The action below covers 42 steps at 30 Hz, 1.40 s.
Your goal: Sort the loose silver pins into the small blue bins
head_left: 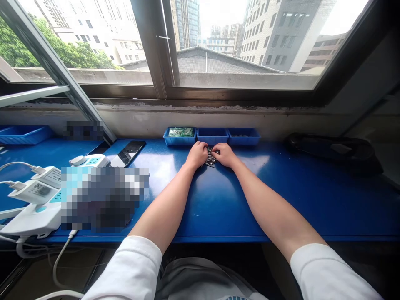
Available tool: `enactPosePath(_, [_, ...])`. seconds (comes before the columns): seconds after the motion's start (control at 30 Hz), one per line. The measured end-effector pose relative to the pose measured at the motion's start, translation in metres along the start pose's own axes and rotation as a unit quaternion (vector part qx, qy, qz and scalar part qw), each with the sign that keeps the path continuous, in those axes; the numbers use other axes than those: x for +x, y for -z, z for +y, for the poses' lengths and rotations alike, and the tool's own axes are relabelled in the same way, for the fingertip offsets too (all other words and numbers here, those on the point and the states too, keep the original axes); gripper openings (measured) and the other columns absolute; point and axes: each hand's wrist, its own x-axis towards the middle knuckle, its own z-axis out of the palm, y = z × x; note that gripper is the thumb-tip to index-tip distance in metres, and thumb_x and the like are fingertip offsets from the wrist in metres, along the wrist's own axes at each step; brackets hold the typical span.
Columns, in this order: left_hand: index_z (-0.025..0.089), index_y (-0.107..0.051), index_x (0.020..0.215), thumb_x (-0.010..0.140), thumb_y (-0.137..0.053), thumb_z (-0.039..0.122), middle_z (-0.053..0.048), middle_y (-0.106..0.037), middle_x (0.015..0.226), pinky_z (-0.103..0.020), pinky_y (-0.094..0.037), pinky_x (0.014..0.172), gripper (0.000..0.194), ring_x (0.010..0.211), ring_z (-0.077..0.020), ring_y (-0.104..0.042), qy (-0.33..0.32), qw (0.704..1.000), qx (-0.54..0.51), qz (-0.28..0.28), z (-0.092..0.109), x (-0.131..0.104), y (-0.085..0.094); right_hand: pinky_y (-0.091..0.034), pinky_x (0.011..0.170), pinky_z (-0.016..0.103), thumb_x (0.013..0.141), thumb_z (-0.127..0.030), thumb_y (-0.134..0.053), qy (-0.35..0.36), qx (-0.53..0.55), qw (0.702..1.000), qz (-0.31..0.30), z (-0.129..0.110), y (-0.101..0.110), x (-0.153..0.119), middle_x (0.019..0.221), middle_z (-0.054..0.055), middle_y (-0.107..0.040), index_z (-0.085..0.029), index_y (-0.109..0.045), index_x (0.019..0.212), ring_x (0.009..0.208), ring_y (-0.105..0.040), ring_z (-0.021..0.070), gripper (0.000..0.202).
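Close together on the blue table, both hands are at a small pile of slender dark and silver pieces (210,160), too small to name for sure. My left hand (196,154) curls at the pile's left side, its fingers closed and partly turned from view. From the right, my right hand (225,155) reaches over the pile with thumb and fingers pinched together. What either hand grips is too small to make out. Just behind stand three blue trays: the left tray (180,142) has green-and-white packets (181,132), the middle tray (213,139) shows a dark inside, the right tray (244,141) holds dark bits.
A phone (133,152) lies left of the trays. Further left are a white power strip (34,221) with plugged-in chargers (34,191) and cables, a blurred patch, and another blue tray (26,135). A dark bag-like object (334,151) rests at the right, under the window.
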Motion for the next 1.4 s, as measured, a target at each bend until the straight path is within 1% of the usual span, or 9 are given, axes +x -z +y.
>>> enactPosePath(0.1, [0.02, -0.064, 0.101, 0.086, -0.039, 0.018, -0.007, -0.062, 0.107, -0.03, -0.045, 0.096, 0.029, 0.102, -0.0188, -0.057, -0.002, 1.0, -0.005, 0.001, 0.0, 0.0, 0.0, -0.041, 0.09, 0.042, 0.079, -0.023, -0.056, -0.007, -0.004, 1.0, 0.002, 0.001, -0.002, 0.001, 0.103, 0.006, -0.064, -0.021, -0.067, 0.078, 0.099, -0.052, 0.0242, 0.012])
enactPosePath(0.37, [0.019, -0.065, 0.1, 0.086, -0.039, 0.019, -0.008, -0.062, 0.106, -0.031, -0.044, 0.096, 0.029, 0.102, -0.0189, -0.057, -0.002, 1.0, -0.014, 0.007, -0.001, 0.0, -0.001, -0.04, 0.086, 0.042, 0.083, -0.024, -0.049, -0.005, -0.032, 0.999, -0.001, 0.001, -0.004, 0.001, 0.104, 0.007, -0.063, -0.02, -0.062, 0.078, 0.098, -0.052, 0.0252, 0.014])
enactPosePath(0.57, [0.02, -0.065, 0.101, 0.087, -0.039, 0.02, -0.007, -0.062, 0.107, -0.03, -0.044, 0.097, 0.029, 0.103, -0.0182, -0.057, 0.008, 1.0, -0.014, 0.001, 0.0, 0.0, 0.0, -0.04, 0.087, 0.041, 0.08, -0.028, -0.056, -0.003, -0.025, 1.0, -0.002, 0.002, -0.004, 0.001, 0.101, 0.006, -0.063, -0.021, -0.064, 0.083, 0.097, -0.051, 0.0245, 0.011])
enactPosePath(0.8, [0.019, -0.065, 0.1, 0.087, -0.039, 0.021, -0.008, -0.062, 0.105, -0.031, -0.043, 0.097, 0.029, 0.103, -0.0184, -0.057, 0.003, 1.0, -0.023, 0.007, -0.002, 0.001, -0.002, -0.04, 0.086, 0.039, 0.082, -0.025, -0.052, -0.002, -0.025, 1.0, 0.003, 0.003, -0.006, 0.002, 0.099, 0.007, -0.063, -0.02, -0.061, 0.077, 0.095, -0.051, 0.0239, 0.012])
enactPosePath(0.87, [0.02, -0.064, 0.1, 0.089, -0.039, 0.023, -0.008, -0.062, 0.105, -0.031, -0.043, 0.096, 0.028, 0.102, -0.0181, -0.057, 0.003, 1.0, -0.023, 0.008, -0.001, 0.001, -0.002, -0.041, 0.083, 0.037, 0.084, -0.026, -0.048, -0.005, -0.016, 1.0, 0.008, 0.002, -0.005, 0.002, 0.094, 0.007, -0.063, -0.02, -0.059, 0.077, 0.091, -0.052, 0.0227, 0.014])
enactPosePath(1.0, [0.019, -0.063, 0.1, 0.091, -0.039, 0.036, -0.008, -0.064, 0.103, -0.032, -0.044, 0.094, 0.031, 0.101, -0.0191, -0.058, 0.002, 1.0, -0.025, 0.01, 0.004, 0.0, 0.002, -0.041, 0.083, 0.034, 0.086, -0.026, -0.042, -0.019, 0.019, 0.999, 0.039, 0.0, -0.002, 0.002, 0.088, 0.007, -0.062, -0.02, -0.056, 0.077, 0.088, -0.053, 0.0208, 0.017])
enactPosePath(1.13, [0.02, -0.064, 0.102, 0.088, -0.047, 0.038, -0.006, -0.064, 0.104, -0.029, -0.045, 0.091, 0.028, 0.099, -0.0184, -0.059, -0.038, 0.999, -0.031, 0.016, 0.007, -0.004, 0.005, -0.041, 0.083, 0.033, 0.085, -0.027, -0.038, -0.061, 0.067, 0.993, 0.082, 0.0, 0.002, 0.003, 0.086, 0.008, -0.061, -0.019, -0.053, 0.075, 0.087, -0.054, 0.02, 0.02])
enactPosePath(1.23, [0.021, -0.066, 0.094, 0.086, -0.05, 0.033, -0.005, -0.064, 0.101, -0.027, -0.047, 0.086, 0.022, 0.094, -0.017, -0.06, -0.083, 0.995, -0.047, 0.007, 0.007, -0.005, 0.005, -0.042, 0.08, 0.032, 0.085, -0.032, -0.038, -0.093, 0.101, 0.986, 0.094, 0.0, 0.005, 0.002, 0.083, 0.006, -0.061, -0.02, -0.052, 0.073, 0.082, -0.055, 0.0191, 0.022])
enactPosePath(1.4, [0.019, -0.066, 0.089, 0.086, -0.051, 0.029, -0.004, -0.064, 0.095, -0.027, -0.048, 0.082, 0.018, 0.088, -0.0162, -0.06, -0.106, 0.993, -0.059, 0.015, 0.004, -0.004, 0.002, -0.041, 0.076, 0.03, 0.086, -0.038, -0.036, -0.087, 0.092, 0.988, 0.091, -0.002, 0.007, 0.001, 0.075, 0.005, -0.058, -0.021, -0.045, 0.064, 0.077, -0.053, 0.0181, 0.029])
